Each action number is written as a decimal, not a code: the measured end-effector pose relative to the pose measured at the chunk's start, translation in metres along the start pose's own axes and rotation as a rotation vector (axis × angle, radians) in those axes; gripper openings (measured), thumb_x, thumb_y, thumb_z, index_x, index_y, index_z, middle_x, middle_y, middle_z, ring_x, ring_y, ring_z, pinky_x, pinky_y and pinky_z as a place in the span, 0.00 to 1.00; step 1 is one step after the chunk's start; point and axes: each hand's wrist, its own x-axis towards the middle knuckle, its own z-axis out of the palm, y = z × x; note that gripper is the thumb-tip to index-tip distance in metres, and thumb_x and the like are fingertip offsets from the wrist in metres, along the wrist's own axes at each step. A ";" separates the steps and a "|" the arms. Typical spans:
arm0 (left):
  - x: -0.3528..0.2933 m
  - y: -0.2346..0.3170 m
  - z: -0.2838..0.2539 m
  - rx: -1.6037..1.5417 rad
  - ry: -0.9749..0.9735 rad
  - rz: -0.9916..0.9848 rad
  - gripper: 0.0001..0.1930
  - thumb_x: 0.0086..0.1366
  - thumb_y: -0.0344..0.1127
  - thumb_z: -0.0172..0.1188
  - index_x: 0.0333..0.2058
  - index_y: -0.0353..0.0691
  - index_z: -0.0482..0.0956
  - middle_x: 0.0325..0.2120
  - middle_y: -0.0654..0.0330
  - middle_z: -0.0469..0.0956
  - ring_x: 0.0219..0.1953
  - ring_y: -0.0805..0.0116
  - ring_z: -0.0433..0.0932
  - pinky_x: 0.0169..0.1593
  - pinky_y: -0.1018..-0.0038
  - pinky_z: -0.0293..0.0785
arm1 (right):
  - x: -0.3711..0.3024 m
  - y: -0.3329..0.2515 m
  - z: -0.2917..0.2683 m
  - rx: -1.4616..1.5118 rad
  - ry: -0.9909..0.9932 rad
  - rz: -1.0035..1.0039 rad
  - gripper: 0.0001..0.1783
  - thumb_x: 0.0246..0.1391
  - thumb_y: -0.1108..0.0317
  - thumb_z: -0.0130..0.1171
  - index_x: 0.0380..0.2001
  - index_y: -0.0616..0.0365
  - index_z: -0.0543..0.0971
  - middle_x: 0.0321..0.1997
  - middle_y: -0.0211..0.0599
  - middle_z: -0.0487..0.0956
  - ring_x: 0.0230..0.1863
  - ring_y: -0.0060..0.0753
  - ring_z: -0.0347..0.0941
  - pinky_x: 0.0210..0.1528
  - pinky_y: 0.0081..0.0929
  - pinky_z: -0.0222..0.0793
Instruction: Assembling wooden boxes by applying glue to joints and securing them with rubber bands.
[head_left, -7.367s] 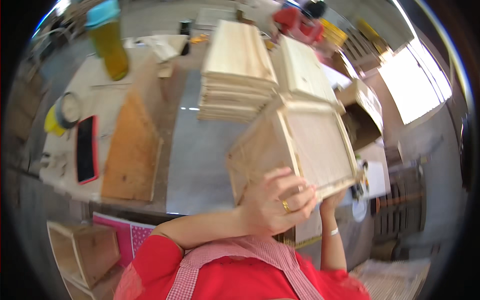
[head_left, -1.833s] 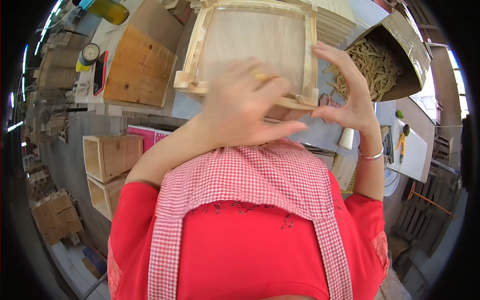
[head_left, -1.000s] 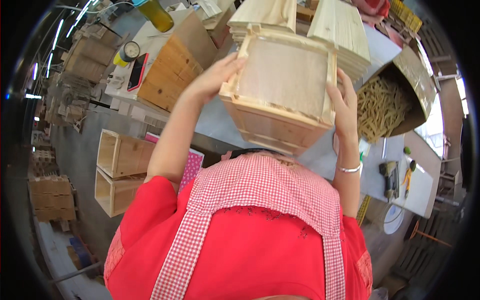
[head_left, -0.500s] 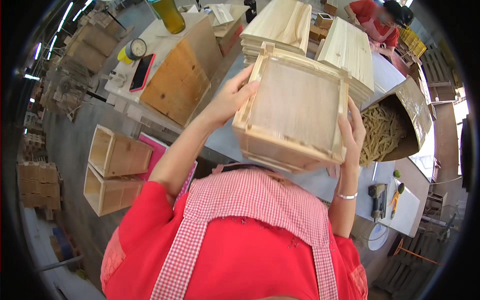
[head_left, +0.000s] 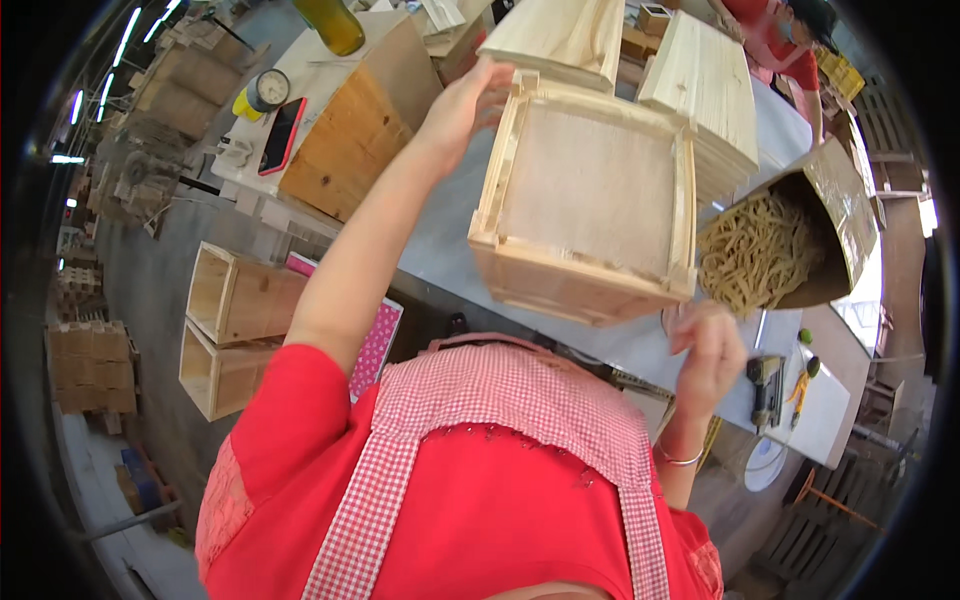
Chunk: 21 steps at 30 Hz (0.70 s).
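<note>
A square wooden box (head_left: 590,190) with a thin, recessed panel and raised strip edges stands in front of me on the grey table (head_left: 440,250). My left hand (head_left: 462,115) is at the box's far left corner, fingers stretched out; whether the fingertips touch the corner I cannot tell. Off the box's near right corner, my right hand (head_left: 708,350) is in the air, slightly blurred, its fingers loosely bent and apart with nothing seen in them. A nail gun (head_left: 766,390) lies on the table to the right of that hand.
Stacks of pale boards (head_left: 700,90) stand behind the box. At right, a tilted carton (head_left: 840,225) holds many thin wood strips (head_left: 760,250); orange-handled pliers (head_left: 800,395) lie nearer. Open wooden boxes (head_left: 235,300) sit at left. A person in red (head_left: 770,35) works far right.
Both hands have let go of the box's sides. The left hand has moved to the far left corner; the right has dropped nearer and away. The box now rests slightly lower in view.
</note>
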 end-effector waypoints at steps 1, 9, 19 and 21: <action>0.016 -0.002 0.000 -0.056 -0.079 0.030 0.35 0.77 0.63 0.42 0.61 0.34 0.74 0.51 0.58 0.80 0.51 0.67 0.77 0.57 0.68 0.71 | -0.011 -0.006 0.006 -0.044 -0.148 0.108 0.14 0.69 0.63 0.48 0.40 0.64 0.78 0.26 0.34 0.75 0.29 0.26 0.69 0.40 0.27 0.68; 0.014 0.002 -0.022 -0.114 -0.139 -0.082 0.27 0.76 0.58 0.49 0.48 0.38 0.82 0.45 0.56 0.83 0.47 0.60 0.80 0.58 0.63 0.71 | -0.009 0.032 0.083 0.161 0.158 0.071 0.22 0.72 0.56 0.44 0.50 0.66 0.75 0.43 0.39 0.80 0.47 0.30 0.73 0.54 0.30 0.67; -0.041 -0.001 -0.029 0.161 -0.392 -0.133 0.32 0.71 0.56 0.58 0.61 0.35 0.73 0.49 0.54 0.79 0.47 0.71 0.80 0.53 0.70 0.76 | 0.029 0.021 0.076 -0.009 0.197 0.170 0.34 0.71 0.57 0.53 0.70 0.69 0.63 0.64 0.42 0.73 0.59 0.28 0.74 0.61 0.23 0.68; -0.038 0.005 -0.026 0.171 -0.461 -0.109 0.29 0.74 0.49 0.57 0.63 0.33 0.71 0.53 0.55 0.78 0.52 0.72 0.78 0.56 0.71 0.75 | 0.034 0.011 0.081 0.042 0.229 0.225 0.32 0.69 0.61 0.56 0.69 0.69 0.65 0.66 0.44 0.73 0.62 0.30 0.72 0.64 0.26 0.66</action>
